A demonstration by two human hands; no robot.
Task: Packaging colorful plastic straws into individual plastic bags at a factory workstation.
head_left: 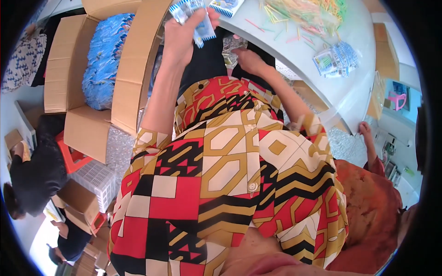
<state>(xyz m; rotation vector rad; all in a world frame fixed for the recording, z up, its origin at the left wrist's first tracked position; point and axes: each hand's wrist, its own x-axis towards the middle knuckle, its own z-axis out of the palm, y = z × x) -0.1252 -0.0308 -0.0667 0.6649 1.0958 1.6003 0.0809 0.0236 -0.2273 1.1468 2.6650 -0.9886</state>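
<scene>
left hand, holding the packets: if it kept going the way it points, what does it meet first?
Likely the blue-and-white packet lying at the white table's near edge, just beyond the left hand and the packets it grips. Depth is unclear; it could pass above the table instead.

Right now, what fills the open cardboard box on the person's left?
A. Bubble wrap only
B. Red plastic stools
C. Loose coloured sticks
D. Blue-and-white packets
D: the open cardboard box is heaped with blue-and-white packets, like the few held up in the left hand; the coloured sticks lie on the white table instead.
</scene>
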